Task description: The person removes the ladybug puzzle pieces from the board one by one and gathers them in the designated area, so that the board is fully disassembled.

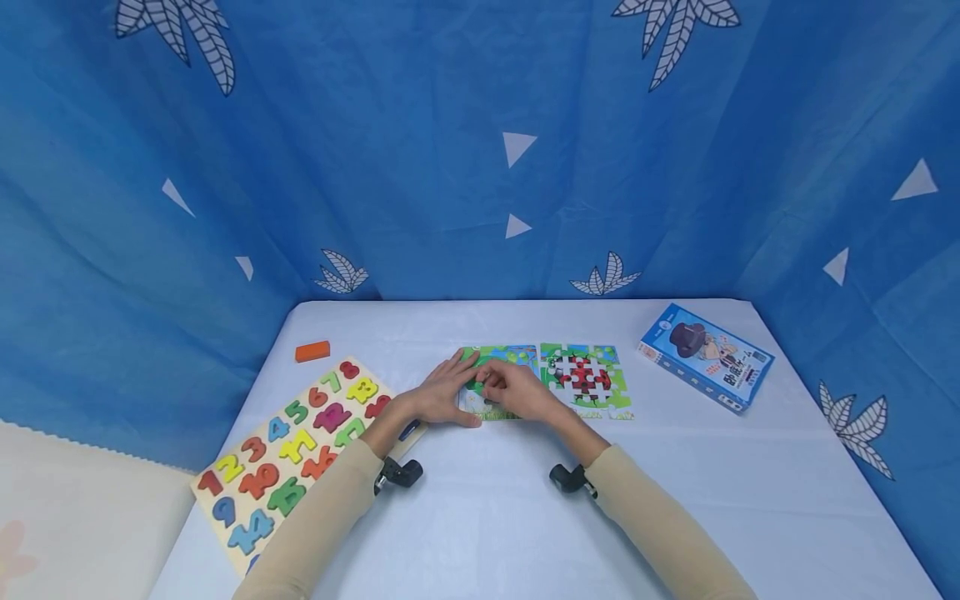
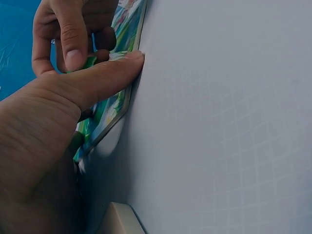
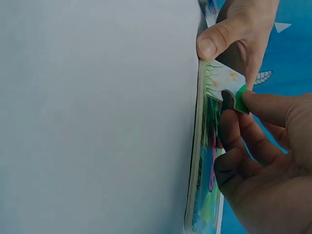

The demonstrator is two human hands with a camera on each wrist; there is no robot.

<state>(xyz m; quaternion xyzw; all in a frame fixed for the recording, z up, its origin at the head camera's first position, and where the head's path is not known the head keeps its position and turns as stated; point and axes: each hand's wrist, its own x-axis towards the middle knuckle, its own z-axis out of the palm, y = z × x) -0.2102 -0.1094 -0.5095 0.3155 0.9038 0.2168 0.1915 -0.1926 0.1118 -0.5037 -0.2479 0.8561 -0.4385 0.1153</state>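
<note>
A green jigsaw puzzle point(image 1: 522, 357) lies on the table under both hands. My left hand point(image 1: 441, 396) rests over its left side with fingers extended; in the left wrist view the thumb point(image 2: 105, 80) lies at the puzzle's near edge. Above the board, my right hand point(image 1: 519, 392) pinches a small green puzzle piece point(image 3: 241, 99) between thumb and forefinger. Beside the piece, the right wrist view shows a pale section with grass and orange marks point(image 3: 222, 80). Both hands hide much of the picture. Directly to the right is a ladybug puzzle point(image 1: 588, 377).
On the left, a wooden number board point(image 1: 258, 442) with coloured numerals lies at an angle, partly beneath my left forearm. Behind it sits an orange block point(image 1: 312, 351). A blue game box point(image 1: 707, 357) is at the back right. Blue curtains point(image 1: 450, 150) stand behind the table point(image 1: 510, 517).
</note>
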